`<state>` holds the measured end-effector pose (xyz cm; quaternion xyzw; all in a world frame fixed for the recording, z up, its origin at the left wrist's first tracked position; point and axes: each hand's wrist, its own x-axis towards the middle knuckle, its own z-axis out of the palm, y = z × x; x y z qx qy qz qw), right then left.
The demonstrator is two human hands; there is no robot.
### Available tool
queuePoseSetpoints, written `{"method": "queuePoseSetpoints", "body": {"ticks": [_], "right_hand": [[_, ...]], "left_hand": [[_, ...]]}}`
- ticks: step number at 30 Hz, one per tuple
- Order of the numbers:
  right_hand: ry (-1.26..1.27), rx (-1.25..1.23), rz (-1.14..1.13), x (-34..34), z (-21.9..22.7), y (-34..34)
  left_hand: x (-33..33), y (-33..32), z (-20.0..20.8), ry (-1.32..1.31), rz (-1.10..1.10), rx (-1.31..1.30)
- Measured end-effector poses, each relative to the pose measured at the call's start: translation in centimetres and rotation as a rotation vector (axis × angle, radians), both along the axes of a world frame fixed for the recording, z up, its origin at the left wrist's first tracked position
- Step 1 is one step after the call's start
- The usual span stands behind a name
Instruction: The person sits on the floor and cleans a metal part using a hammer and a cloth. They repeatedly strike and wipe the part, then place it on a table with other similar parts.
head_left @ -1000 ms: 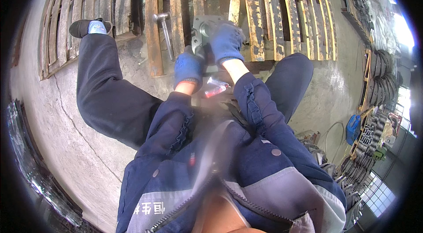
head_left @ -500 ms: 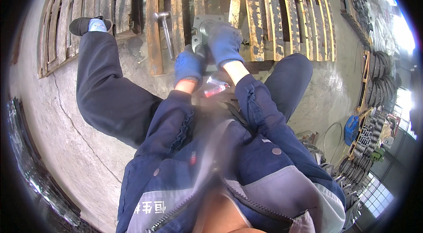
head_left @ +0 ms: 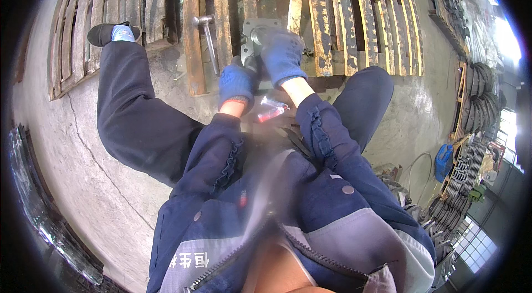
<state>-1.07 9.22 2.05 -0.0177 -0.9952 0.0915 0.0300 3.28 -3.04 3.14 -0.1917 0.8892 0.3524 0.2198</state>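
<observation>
A grey metal plate-like part with holes and a rounded middle lies on the pallet slats in front of me. My right hand, in a blue knit glove, rests over the right side of this part; its fingers are smeared by motion. Close beside it, my left hand, also blue-gloved, is closed at the part's near left edge around something dark that is mostly hidden. To the left, a metal hammer lies on the slats. Just below the hands is a clear and red plastic item, perhaps a packet or tube.
Worn wooden pallets span the far side, with a loose wood piece right of the part. My legs flank the work on concrete. At right are a blue container and stacked dark curved metal parts.
Almost nothing differs. Both hands stay at the grey metal part, the right one still blurred at the fingers; the hammer lies where it was.
</observation>
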Motion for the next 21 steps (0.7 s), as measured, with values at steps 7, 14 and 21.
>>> {"method": "queuePoseSetpoints", "body": {"ticks": [7,14,21], "right_hand": [[-0.052,-0.201,0.138,-0.5,1.7,2.1],[-0.082,-0.535,-0.068,2.8,1.1,6.3],[-0.118,-0.762,-0.105,5.8,-2.2,7.5]], "left_hand": [[0.5,-0.2,1.4,-0.043,0.051,0.164],[1.5,0.1,-0.4,0.097,0.004,-0.006],[4.4,0.7,-2.3,0.125,-0.009,0.082]]}}
